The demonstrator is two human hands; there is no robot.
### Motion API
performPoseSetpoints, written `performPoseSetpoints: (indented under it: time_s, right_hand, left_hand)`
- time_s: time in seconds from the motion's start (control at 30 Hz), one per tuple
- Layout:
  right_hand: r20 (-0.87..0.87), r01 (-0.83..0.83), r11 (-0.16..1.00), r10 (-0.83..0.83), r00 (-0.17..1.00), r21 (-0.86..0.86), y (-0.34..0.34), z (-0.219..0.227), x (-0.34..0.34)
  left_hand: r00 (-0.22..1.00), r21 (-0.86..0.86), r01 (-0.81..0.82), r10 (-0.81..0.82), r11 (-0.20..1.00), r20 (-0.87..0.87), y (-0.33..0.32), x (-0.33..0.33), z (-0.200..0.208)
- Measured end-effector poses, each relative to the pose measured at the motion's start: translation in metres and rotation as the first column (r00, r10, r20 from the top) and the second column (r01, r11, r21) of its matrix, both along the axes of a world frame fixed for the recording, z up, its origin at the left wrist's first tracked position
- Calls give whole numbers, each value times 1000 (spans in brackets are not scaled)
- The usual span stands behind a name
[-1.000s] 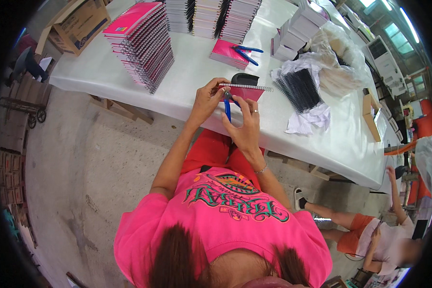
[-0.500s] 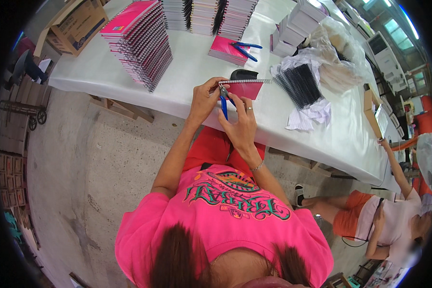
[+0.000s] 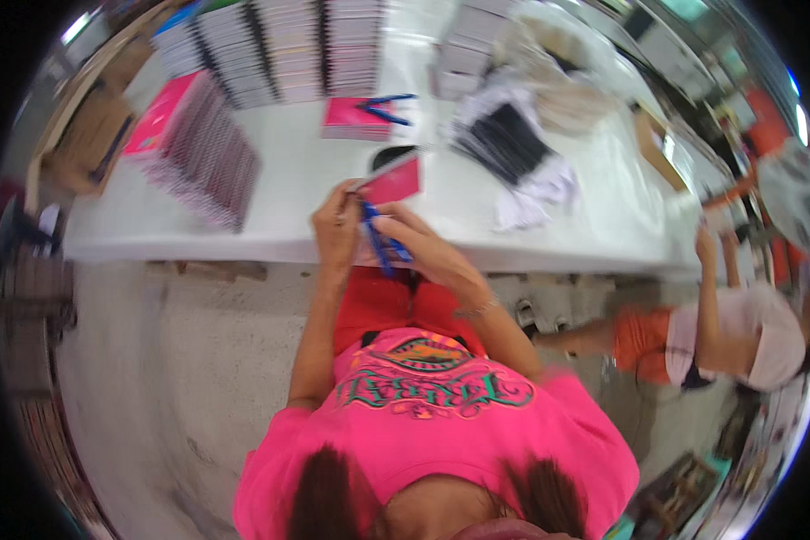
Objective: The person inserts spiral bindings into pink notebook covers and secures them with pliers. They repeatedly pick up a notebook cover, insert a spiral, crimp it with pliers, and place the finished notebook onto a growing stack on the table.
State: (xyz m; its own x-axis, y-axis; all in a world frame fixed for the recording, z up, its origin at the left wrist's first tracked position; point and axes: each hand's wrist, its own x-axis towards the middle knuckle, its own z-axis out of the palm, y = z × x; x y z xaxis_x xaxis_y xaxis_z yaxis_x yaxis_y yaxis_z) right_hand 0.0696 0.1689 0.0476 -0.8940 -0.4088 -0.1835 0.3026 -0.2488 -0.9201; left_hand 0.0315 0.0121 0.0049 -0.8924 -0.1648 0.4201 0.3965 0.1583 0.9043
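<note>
My left hand (image 3: 336, 227) pinches the left end of a pink-covered spiral notebook (image 3: 396, 184), held tilted above the table's near edge. In my right hand (image 3: 427, 247) is a pair of blue-handled cutting pliers (image 3: 375, 229), its jaws up by the notebook's corner beside my left fingers. Motion blur hides exactly what the jaws touch. Just beyond the notebook sits a black curved object (image 3: 392, 157). A second blue-handled pair of pliers (image 3: 385, 110) lies on a short pile of pink notebooks (image 3: 346, 131).
A tall stack of pink spiral notebooks (image 3: 198, 148) stands at left on the white-covered table (image 3: 288, 216), with more stacks (image 3: 283, 45) behind. Black binding coils (image 3: 502, 144) lie on white paper to the right, near plastic bags (image 3: 558, 76). Another person (image 3: 729, 328) works at far right.
The whole view has swung, shifting the table's things leftward. The pliers' handles look more tilted and wider apart, and my right hand has turned over them. The notebook stays in my left hand.
</note>
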Motion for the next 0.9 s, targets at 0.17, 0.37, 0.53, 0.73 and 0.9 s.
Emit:
performPoseSetpoints:
  time_s: [0.17,0.37,0.53,0.73,0.9]
  right_hand:
    - [-349,287,821,-115,930,493,74,-8,-17]
    - [-840,791,290,109,531,538,127,-71,-49]
    - [-853,818,245,119,508,521,121,-76,-50]
    - [-849,813,254,78,523,524,115,-75,-49]
    - [-837,801,262,57,544,539,115,-69,-46]
  left_hand:
    - [987,121,-11,-9,993,162,-7,1,35]
    - [934,-17,-357,356,934,-32,-69,12,151]
    - [867,54,-355,350,933,-355,-170,-23,242]
    - [997,-233,33,-16,972,75,-285,-80,306]
    - [919,-258,263,-159,930,362,-296,-87,335]
